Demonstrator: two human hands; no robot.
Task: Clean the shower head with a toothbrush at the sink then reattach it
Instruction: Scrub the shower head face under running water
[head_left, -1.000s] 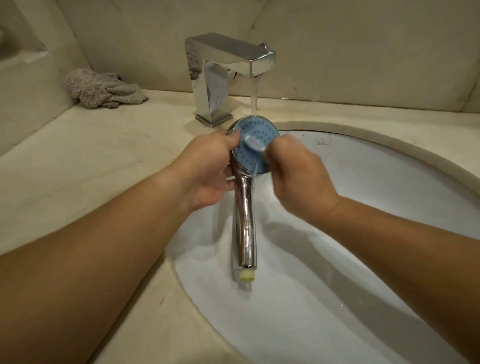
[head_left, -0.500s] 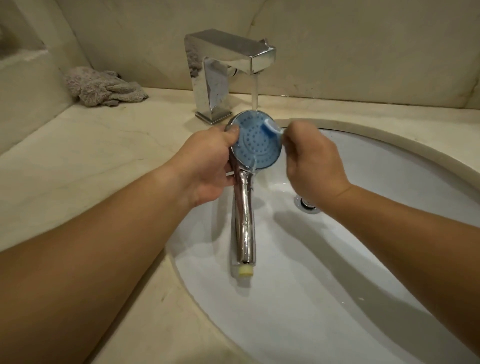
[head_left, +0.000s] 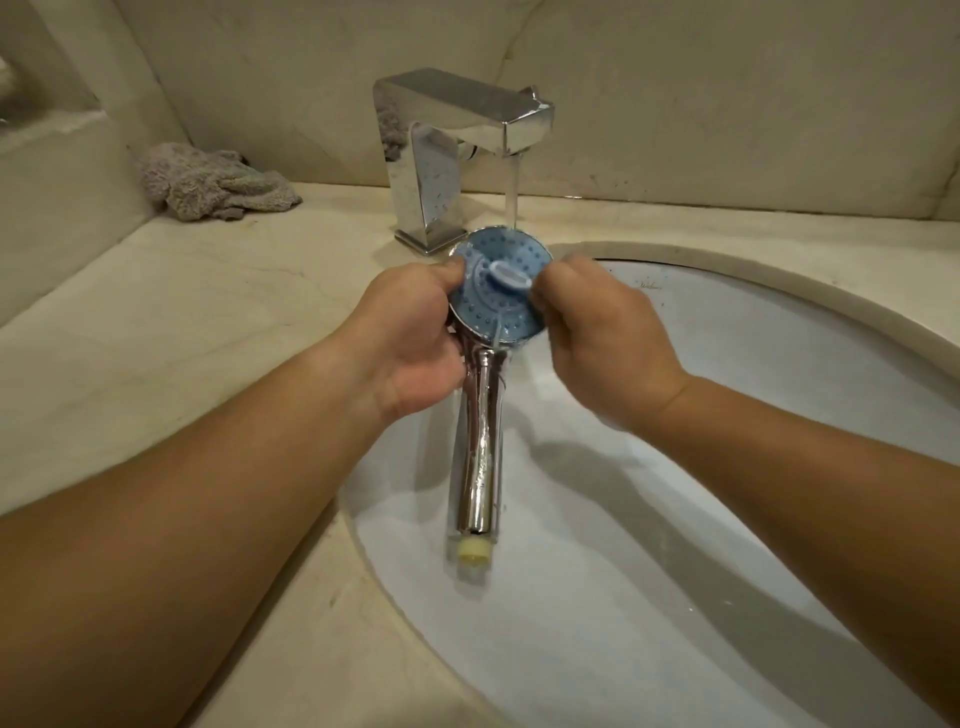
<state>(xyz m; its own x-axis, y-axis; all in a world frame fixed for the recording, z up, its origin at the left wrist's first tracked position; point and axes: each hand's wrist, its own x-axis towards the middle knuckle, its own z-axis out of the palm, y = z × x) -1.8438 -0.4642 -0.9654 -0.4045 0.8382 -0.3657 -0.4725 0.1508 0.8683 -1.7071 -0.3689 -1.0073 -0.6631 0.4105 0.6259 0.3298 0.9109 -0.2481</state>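
Held over the white basin of the sink (head_left: 779, 519), under the running stream from the chrome faucet (head_left: 457, 130): shower head (head_left: 488, 312), spray face up and toward the viewer, handle pointing near. Gripped by the left hand (head_left: 410, 338) at the neck, just below the round face, thumb on the left rim. Clenched in the right hand (head_left: 597, 338): toothbrush (head_left: 509, 275), its pale head laid on the middle of the blue face. Rigid chrome-finished body, wet and glossy — likely slippery, probably light if plated plastic. Best hold judged to be the neck or the tapered handle, fingers wrapped fully round, not the smooth rim. Blue face dotted with small nozzle nubs, apparently rubbery; yellowish threaded fitting at the handle's near end — probably the fragile part, to be kept off the basin. Stone-look beige worktop (head_left: 208, 338) around the sink; crumpled grey terry cloth (head_left: 213, 187) far left.
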